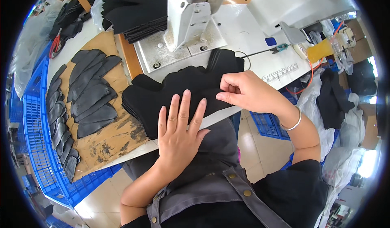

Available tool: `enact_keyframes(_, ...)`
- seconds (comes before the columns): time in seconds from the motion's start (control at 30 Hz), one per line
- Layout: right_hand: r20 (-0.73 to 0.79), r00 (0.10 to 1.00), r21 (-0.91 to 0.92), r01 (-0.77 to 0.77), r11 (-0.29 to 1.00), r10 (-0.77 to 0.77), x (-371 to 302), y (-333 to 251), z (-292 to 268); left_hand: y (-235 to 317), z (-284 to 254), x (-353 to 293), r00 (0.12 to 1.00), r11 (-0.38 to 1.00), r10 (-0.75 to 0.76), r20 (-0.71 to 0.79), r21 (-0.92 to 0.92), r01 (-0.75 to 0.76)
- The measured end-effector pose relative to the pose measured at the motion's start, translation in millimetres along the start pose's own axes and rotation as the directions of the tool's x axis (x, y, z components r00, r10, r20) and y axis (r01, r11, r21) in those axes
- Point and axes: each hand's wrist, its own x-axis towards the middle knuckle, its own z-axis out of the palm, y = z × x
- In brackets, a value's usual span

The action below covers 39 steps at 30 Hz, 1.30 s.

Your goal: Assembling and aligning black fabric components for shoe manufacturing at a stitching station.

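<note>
A stack of black fabric pieces [162, 92] lies on the white work table [252, 37] in front of a grey sewing machine [191, 12]. My left hand [180, 132] lies flat, fingers spread, on the near edge of the stack. My right hand [248, 90] pinches the top black piece at the stack's right side between thumb and fingers. A silver bangle sits on my right wrist.
Several curved black cut pieces [91, 90] are laid in rows on a brown cardboard sheet [109, 140] to the left. A blue plastic crate [38, 138] stands further left. More black stacks [134, 8] sit behind the machine. Blue-handled snips [279, 47] and a yellow object [319, 50] lie to the right.
</note>
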Motion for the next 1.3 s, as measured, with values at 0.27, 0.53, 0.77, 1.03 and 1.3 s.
enact_keyframes(0.27,-0.075,0.991,-0.116,0.098,0.988,-0.107,1,6,9,1,-2,-1,1.0,0.999,-0.008,0.025,0.033,0.007)
enact_keyframes(0.53,-0.173,0.956,-0.267,0.185,0.946,-0.236,-5,10,19,1,-1,0,1.0,1.0,-0.001,0.018,0.028,0.0)
enact_keyframes(0.77,-0.186,0.966,-0.649,0.017,0.761,-0.18,-15,-15,19,0,0,-2,1.0,0.999,0.0,0.023,0.053,-0.001)
enact_keyframes(1.03,-0.079,0.917,-0.665,0.244,0.706,-0.391,-25,11,52,-12,-8,-9,0.999,0.997,-0.007,0.049,0.075,0.003)
enact_keyframes(1.3,0.127,0.792,-0.818,0.424,0.388,-0.598,-17,17,2,-35,-39,-2,1.0,0.998,0.01,0.021,0.054,-0.011)
